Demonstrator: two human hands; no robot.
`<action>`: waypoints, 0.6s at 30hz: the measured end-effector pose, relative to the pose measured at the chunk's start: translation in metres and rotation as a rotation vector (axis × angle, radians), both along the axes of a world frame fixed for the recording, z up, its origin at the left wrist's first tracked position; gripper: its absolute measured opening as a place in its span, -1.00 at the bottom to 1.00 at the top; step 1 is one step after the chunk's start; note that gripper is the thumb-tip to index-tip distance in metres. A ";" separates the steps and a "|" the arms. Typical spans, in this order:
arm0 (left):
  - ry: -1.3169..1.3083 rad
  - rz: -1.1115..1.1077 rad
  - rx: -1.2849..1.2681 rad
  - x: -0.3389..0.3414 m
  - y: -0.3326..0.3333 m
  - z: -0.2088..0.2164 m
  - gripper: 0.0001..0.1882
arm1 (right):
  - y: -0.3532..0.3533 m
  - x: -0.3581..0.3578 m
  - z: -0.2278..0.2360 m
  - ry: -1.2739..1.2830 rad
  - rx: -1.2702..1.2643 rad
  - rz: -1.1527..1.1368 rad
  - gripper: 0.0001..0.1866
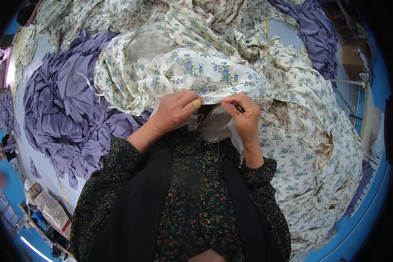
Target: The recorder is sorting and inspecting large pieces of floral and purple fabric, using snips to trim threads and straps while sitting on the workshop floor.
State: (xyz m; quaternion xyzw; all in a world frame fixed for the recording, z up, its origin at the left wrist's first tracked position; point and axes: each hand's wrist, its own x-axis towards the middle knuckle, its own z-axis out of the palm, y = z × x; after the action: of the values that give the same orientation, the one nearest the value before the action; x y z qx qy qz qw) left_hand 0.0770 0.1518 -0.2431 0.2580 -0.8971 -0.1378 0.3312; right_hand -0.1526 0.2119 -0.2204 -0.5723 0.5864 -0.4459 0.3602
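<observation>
A white cloth with blue flowers lies gathered in front of me, its hem running between my hands. My left hand, a ring on one finger, is closed on the edge of this cloth. Opposite it, my right hand is pinched at the same hem. A small dark object shows between the right fingers; its kind is too hidden to tell. Below the hem hangs a piece of plain whitish cloth. A loose white tie curls off the floral cloth's left end.
Purple cloth is heaped at the left, with another purple bundle at the far right. More floral cloth spreads down my right side. A pale tabletop shows between piles. A cardboard box stands beyond it.
</observation>
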 end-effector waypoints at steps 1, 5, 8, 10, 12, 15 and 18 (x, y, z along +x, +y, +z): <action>0.000 0.007 -0.004 0.001 0.001 -0.001 -0.65 | 0.002 -0.002 0.000 -0.113 0.090 0.010 -0.92; 0.001 0.009 0.011 0.001 0.000 0.000 -0.64 | 0.015 -0.002 -0.004 -0.267 0.272 -0.081 -0.88; 0.017 -0.002 0.024 0.000 0.000 -0.001 -0.64 | 0.022 -0.002 0.005 -0.358 0.208 -0.061 -0.87; 0.028 0.006 0.039 -0.001 0.000 -0.002 -0.64 | 0.026 0.006 0.014 -0.417 0.223 -0.029 -0.87; 0.045 0.011 0.054 -0.003 0.000 -0.003 -0.64 | 0.037 0.006 0.027 -0.480 0.339 0.084 -0.87; 0.027 0.019 0.069 -0.003 0.003 -0.004 -0.64 | 0.050 0.013 0.050 -0.464 0.453 0.292 -0.85; 0.016 0.031 0.065 -0.008 0.007 -0.008 -0.69 | 0.052 0.016 0.066 -0.405 0.456 0.407 -0.86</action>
State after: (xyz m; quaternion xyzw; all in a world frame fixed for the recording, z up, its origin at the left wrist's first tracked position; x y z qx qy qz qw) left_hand 0.0686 0.1585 -0.2508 0.2816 -0.8852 -0.1638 0.3320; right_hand -0.1366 0.2637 -0.1546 -0.4824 0.4616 -0.3273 0.6687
